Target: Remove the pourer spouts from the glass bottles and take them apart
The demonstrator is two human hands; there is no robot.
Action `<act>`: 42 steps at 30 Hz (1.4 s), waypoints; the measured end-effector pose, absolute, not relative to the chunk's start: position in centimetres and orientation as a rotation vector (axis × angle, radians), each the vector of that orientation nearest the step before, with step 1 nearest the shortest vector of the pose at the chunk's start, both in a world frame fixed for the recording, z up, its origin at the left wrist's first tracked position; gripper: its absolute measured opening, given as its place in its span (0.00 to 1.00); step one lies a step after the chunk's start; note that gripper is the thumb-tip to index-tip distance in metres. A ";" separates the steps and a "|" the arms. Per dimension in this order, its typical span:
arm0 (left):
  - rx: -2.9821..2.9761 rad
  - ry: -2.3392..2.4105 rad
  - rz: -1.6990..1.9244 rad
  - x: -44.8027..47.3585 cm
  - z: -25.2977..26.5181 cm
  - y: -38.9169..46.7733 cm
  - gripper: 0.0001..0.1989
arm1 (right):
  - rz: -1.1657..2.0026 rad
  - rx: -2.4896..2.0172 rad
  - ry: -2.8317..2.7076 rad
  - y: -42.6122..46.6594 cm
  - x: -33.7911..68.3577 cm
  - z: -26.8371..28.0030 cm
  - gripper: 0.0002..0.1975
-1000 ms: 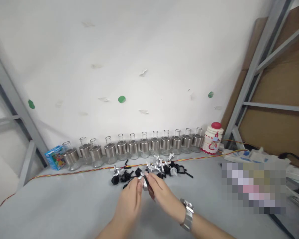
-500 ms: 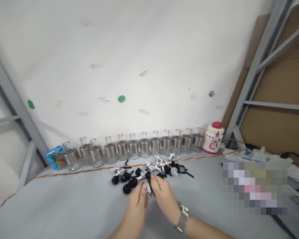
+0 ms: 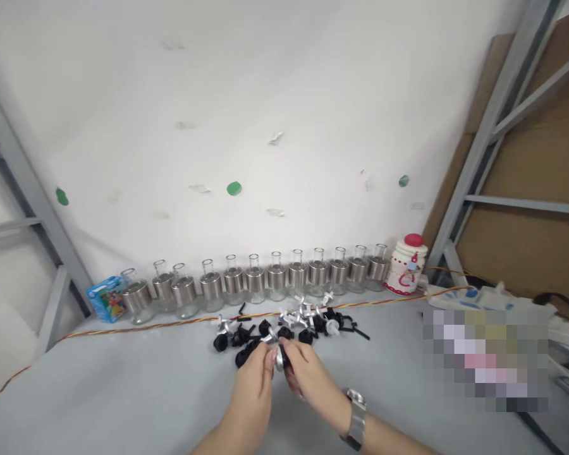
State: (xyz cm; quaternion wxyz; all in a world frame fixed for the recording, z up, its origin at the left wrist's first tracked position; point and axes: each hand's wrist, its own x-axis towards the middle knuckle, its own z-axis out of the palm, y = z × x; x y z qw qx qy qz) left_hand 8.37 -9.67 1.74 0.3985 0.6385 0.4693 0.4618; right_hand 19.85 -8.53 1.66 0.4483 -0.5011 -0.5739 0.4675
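While the left hand (image 3: 255, 374) pinches the silver side of a round silver-and-black stopper (image 3: 279, 358), the right hand (image 3: 309, 371) clasps its black side, fingers bunched tight! It's right at the near edge of the loose parts (image 3: 305, 336), steel-sleeved glass bottles (image 3: 276, 277) lined up far behind.

Blue picture box (image 3: 106, 299) far left; red-topped cream jar (image 3: 406, 268) right; green patches (image 3: 234, 188) on white wall (image 3: 322, 95).
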 end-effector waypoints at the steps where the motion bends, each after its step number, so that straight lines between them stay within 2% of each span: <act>1: 1.712 1.194 1.161 8.3 1.6 -9.8 0.14 | 1.202 -1.258 -1.364 -8.4 19.7 1.3 0.17; 4: 1.771 1.204 1.149 8.6 1.1 -10.1 0.15 | 1.097 -1.250 -1.324 -8.5 19.6 1.0 0.16; 13: 0.995 1.044 0.982 10.8 1.6 -11.2 0.27 | 0.613 -1.201 -1.587 -10.1 19.9 1.3 0.17; 17: 1.043 0.973 0.973 10.1 2.3 -10.7 0.25 | 0.398 -1.061 -1.726 -9.7 20.1 1.2 0.18; 20: 1.267 0.921 1.039 9.0 2.9 -10.0 0.20 | 0.692 -1.027 -1.652 -9.2 20.1 2.1 0.18; 22: 1.385 0.885 1.084 8.3 3.2 -9.8 0.17 | 1.012 -1.002 -1.532 -9.0 20.3 2.8 0.21; 24: 1.428 0.860 1.095 8.0 3.4 -9.8 0.16 | 1.155 -0.963 -1.447 -8.9 20.7 3.3 0.25; 27: 1.447 0.843 1.087 8.0 3.6 -10.1 0.16 | 1.114 -0.935 -1.460 -9.2 21.4 3.5 0.26; 33: 1.431 0.875 1.105 8.4 3.8 -10.6 0.16 | 1.111 -1.011 -1.534 -10.2 21.2 2.7 0.20; 42: 1.459 0.988 1.375 8.1 2.7 -10.0 0.15 | 1.118 -0.992 -1.533 -10.2 20.7 2.2 0.15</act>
